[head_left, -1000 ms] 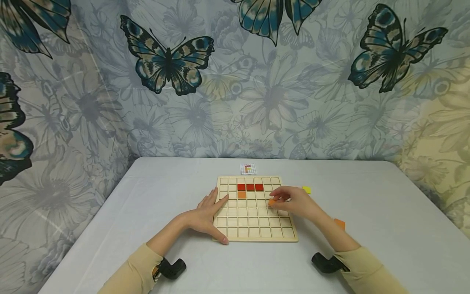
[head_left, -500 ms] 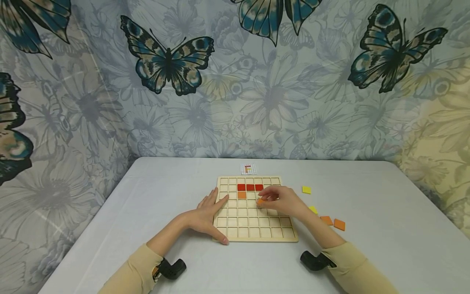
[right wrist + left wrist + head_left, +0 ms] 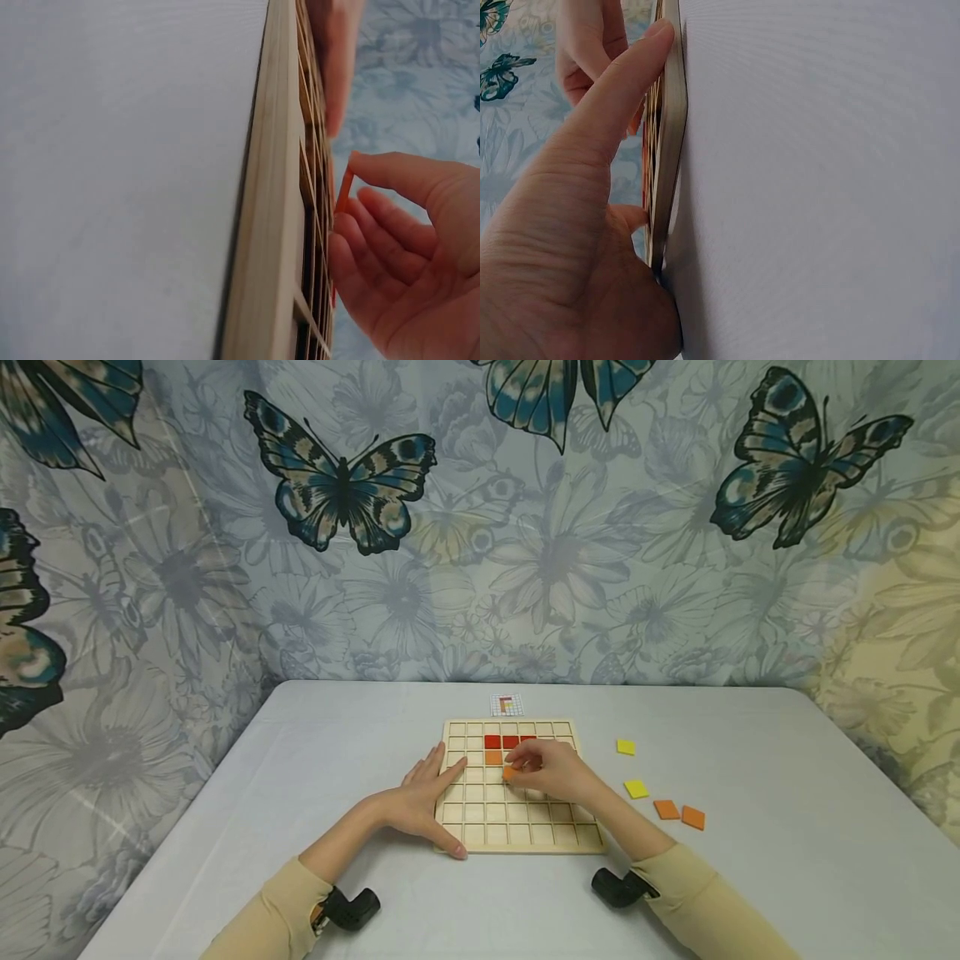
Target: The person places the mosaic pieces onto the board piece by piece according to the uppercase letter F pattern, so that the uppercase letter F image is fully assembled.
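Note:
A wooden grid board (image 3: pixel 496 813) lies on the table. Three red tiles (image 3: pixel 492 742) fill a row of cells near its far side, and one orange tile (image 3: pixel 493 758) sits below the leftmost. My left hand (image 3: pixel 417 802) rests spread on the board's left edge, thumb at the near corner. Over the middle of the grid, my right hand (image 3: pixel 553 770) pinches another orange tile (image 3: pixel 510 772) between thumb and fingers. In the right wrist view that orange tile (image 3: pixel 344 190) is tilted, held just above the grid by the right hand (image 3: pixel 420 247).
A small printed grid card (image 3: pixel 506 705) lies beyond the board's far edge. To the right of the board are two yellow tiles (image 3: pixel 636 789) and two loose orange tiles (image 3: pixel 693 817). A butterfly-patterned cloth hangs behind the table.
My right hand has moved left across the board with the pinched orange tile, uncovering the loose tiles at the right. The left hand stays in place.

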Available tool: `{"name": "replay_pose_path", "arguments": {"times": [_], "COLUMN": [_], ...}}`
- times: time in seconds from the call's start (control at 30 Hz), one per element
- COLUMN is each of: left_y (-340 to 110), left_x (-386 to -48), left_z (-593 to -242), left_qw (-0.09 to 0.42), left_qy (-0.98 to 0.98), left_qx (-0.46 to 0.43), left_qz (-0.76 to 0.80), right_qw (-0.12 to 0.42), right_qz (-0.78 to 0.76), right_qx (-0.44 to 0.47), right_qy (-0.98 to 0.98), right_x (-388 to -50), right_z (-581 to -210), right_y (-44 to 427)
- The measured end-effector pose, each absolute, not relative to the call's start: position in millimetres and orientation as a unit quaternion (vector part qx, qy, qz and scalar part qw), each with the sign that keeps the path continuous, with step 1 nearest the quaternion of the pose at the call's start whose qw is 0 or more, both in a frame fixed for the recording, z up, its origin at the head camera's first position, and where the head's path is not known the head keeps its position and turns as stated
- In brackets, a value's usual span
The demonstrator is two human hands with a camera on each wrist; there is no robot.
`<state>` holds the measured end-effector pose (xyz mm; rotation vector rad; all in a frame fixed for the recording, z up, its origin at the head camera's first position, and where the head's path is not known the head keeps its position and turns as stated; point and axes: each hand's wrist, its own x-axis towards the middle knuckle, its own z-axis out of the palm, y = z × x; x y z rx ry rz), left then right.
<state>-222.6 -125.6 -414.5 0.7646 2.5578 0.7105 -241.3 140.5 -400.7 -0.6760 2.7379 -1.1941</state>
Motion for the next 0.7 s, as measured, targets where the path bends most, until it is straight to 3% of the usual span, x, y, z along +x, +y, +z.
{"name": "replay_pose_path", "arguments": {"times": [0.37, 0.7], "left_y": [-126.6, -126.1], "left_x": [-223.3, -222.9], "left_z": [-415.8, -416.0], "left_qw": [0.186, 0.187], "left_qy": [0.911, 0.911], "left_qx": [0.272, 0.272], "left_qz": [0.248, 0.249], "right_qw": [0.004, 0.004], "right_qz": [-0.334, -0.336], "right_qx": [-0.300, -0.312], "right_qy": [0.893, 0.889], "right_x": [-246.6, -247.0], "right_z": [-401.7, -400.1], "right_y": [123.2, 119.4]}}
